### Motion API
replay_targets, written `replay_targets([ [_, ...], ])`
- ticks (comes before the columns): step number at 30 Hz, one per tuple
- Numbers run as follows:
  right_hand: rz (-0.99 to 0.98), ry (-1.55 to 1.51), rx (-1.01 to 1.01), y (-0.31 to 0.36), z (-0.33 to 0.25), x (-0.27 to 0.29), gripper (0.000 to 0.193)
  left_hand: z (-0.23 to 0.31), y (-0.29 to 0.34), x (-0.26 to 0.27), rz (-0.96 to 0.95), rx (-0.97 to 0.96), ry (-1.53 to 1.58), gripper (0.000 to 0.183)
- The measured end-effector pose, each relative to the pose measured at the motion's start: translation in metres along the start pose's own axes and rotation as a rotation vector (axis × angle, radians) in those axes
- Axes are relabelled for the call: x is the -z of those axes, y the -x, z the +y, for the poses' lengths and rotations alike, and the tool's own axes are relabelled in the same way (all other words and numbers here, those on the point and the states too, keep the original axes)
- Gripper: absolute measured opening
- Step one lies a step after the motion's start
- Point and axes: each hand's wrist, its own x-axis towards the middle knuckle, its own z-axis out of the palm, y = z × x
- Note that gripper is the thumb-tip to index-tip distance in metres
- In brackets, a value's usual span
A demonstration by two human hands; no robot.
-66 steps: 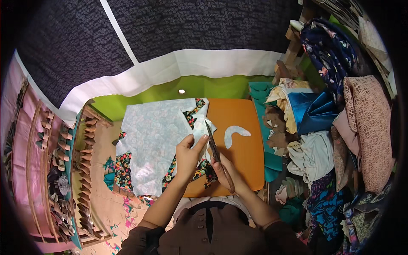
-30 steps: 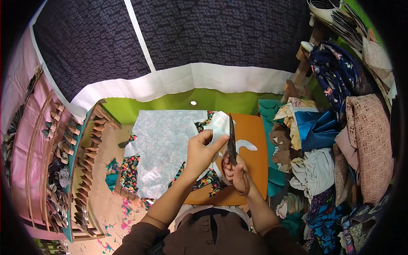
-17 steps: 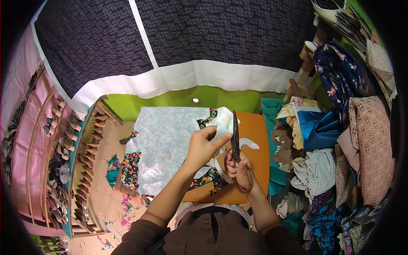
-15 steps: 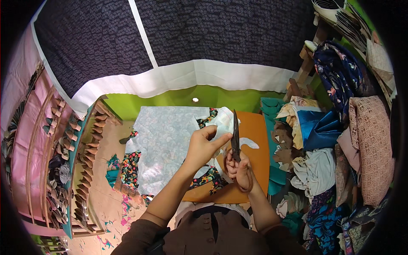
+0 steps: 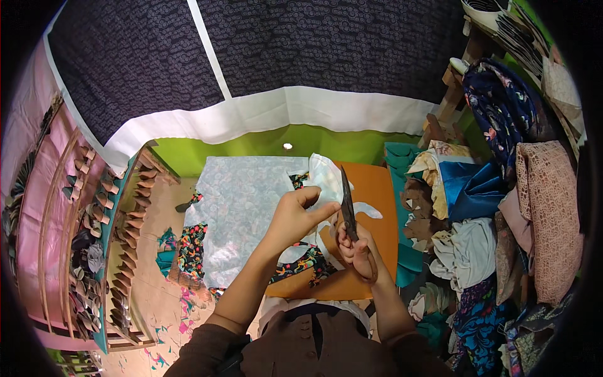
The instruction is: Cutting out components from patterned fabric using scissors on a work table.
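My left hand (image 5: pixel 295 217) is closed, its thumb and fingers pinching a white-backed piece of fabric (image 5: pixel 324 169) that stands up above the table. Long dark scissors (image 5: pixel 348 210) are in my right hand (image 5: pixel 355 250), blades pointing away from me along the right edge of that piece. Whether the blades are parted is hard to see. Under my left arm a large white-backed sheet of fabric (image 5: pixel 235 207) lies spread, and its black floral side (image 5: pixel 192 250) shows along the edges. A curved white cut-out (image 5: pixel 367 210) rests just right of the scissors.
The orange tabletop (image 5: pixel 381 245) carries the fabric. At left, a wooden rack (image 5: pixel 135 217) holds rows of shoe-shaped pieces. Folded and heaped cloth, including a blue satin piece (image 5: pixel 470 187), crowds the right side. Coloured scraps (image 5: pixel 186 308) litter the floor at left. A dark patterned curtain (image 5: pixel 326 50) hangs ahead.
The pinched fabric piece has tilted left and risen slightly. The scissors' tip has swung a little to the left, and my right hand has turned slightly. My left hand has barely moved.
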Motion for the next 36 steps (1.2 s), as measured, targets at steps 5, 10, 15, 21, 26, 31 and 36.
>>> replay_targets([
  [5, 0.044, 0.082, -0.020, 0.001, 0.000, 0.002, 0.072, 0.013, -0.002, -0.011, 0.116, -0.032, 0.220, 0.023],
  [10, 0.071, 0.117, 0.025, -0.002, 0.003, -0.001, 0.071, 0.007, -0.012, -0.014, 0.155, 0.061, 0.314, 0.018],
  [15, 0.037, 0.086, 0.029, -0.003, 0.013, 0.005, 0.069, -0.003, -0.013, -0.023, 0.267, 0.011, 0.246, 0.020],
  [21, 0.063, 0.138, 0.076, -0.001, 0.012, 0.000, 0.066, 0.004, -0.004, -0.031, 0.357, -0.013, 0.222, 0.021],
  [26, 0.123, 0.096, 0.117, 0.001, 0.009, -0.005, 0.069, 0.008, -0.001, -0.032, 0.349, -0.044, 0.212, 0.021],
  [31, 0.073, 0.147, 0.078, 0.002, 0.001, -0.002, 0.068, 0.011, -0.001, -0.026, 0.322, 0.000, 0.213, 0.026],
  [36, 0.060, 0.192, 0.128, 0.002, 0.007, 0.003, 0.064, 0.002, -0.004, -0.020, 0.248, -0.010, 0.048, 0.034],
])
